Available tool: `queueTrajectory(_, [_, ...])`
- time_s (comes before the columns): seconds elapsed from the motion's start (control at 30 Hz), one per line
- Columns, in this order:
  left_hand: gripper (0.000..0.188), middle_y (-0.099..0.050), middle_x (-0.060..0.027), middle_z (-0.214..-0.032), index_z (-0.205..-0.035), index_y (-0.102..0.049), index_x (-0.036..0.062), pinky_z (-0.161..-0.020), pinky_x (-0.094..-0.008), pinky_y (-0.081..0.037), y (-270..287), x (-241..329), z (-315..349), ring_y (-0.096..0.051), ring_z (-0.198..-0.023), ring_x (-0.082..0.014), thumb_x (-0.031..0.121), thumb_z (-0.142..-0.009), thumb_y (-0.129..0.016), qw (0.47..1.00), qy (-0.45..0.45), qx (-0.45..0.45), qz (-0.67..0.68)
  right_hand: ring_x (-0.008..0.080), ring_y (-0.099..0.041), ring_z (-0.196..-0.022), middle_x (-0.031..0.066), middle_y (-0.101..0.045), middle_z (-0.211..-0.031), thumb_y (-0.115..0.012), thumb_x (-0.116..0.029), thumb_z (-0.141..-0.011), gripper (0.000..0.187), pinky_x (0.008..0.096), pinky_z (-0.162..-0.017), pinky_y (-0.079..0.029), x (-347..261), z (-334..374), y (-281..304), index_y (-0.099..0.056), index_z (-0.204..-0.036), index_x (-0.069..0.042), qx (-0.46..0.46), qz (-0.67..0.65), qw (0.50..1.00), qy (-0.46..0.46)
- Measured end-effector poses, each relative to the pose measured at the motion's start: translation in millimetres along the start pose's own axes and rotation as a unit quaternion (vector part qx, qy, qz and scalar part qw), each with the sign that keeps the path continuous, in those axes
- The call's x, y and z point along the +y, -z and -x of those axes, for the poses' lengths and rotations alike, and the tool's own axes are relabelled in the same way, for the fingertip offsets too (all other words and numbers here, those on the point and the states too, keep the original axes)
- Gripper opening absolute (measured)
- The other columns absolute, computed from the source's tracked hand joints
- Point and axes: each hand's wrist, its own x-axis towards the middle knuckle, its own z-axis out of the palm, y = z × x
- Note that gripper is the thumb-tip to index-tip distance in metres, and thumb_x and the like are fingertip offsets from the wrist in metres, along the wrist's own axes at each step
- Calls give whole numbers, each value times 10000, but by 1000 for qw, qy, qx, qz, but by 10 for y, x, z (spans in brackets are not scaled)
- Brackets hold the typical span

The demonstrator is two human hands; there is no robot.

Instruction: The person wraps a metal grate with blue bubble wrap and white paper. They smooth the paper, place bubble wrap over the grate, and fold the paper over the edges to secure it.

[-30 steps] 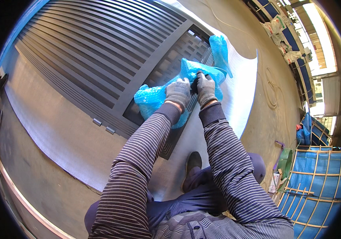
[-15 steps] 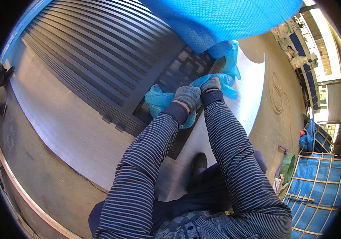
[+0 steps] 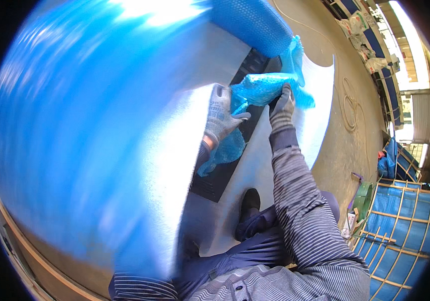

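Note:
My right hand (image 3: pixel 282 108), in a grey work glove, grips the edge of a bunched blue bubble wrap (image 3: pixel 265 85). My left hand (image 3: pixel 220 116), gloved the same way, is beside the bubble wrap with its thumb stretched out to the right. Its other fingers point away from me and show only in part. A large sheet (image 3: pixel 84 140), blue with a bright white edge, is smeared by motion and covers the left side. It hides most of my left forearm and nearly all of the dark slatted panel (image 3: pixel 249 70), of which a narrow strip shows.
Under the panel a pale sheet (image 3: pixel 311 120) covers the floor. A coiled hose (image 3: pixel 350 103) lies to the right. Blue-covered wooden lattice frames (image 3: pixel 400 220) stand at lower right, near a green object (image 3: pixel 363 199). My shoe (image 3: pixel 250 203) is on the pale sheet.
The big blue sheet has swung across to the left over the panel. My hands have moved apart: the left to the left with its thumb out, the right slightly right with the bubble wrap.

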Motion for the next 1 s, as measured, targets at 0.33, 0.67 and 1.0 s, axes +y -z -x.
queueTrajectory(0.33, [449, -589, -134, -1390, -1273, -681, 156, -1073, -515, -447, 159, 434, -360, -482, -1362, -359, 356, -881, -767, 944, 49, -179, -274, 188, -597, -1057, 88, -630, -1153, -686, -511, -958, 575, 344, -933, -511, -267, 995, 249, -602, -1246, -21, -82, 114, 987, -82])
queueTrajectory(0.67, [427, -672, -210, -1272, -1297, -620, 85, -1150, -503, -360, 38, 447, -230, -594, -1268, -370, 222, -893, -650, 962, 69, -210, -158, 267, -673, -891, 98, -694, -1047, -641, -302, -996, 281, 465, -823, -572, 27, 165, -510, -615, -1167, -81, 38, -13, 956, -292])
queueTrajectory(1.0, [294, -730, -220, -1087, -1095, -690, 66, -907, -464, -549, 109, 445, -142, -704, -1043, -381, 276, -936, -560, 971, 94, -196, -99, 268, -657, -1077, 74, -675, -1228, -509, -317, -1043, 312, 481, -886, -543, 311, -329, -593, -695, -1231, -152, -34, 903, 419, 86])
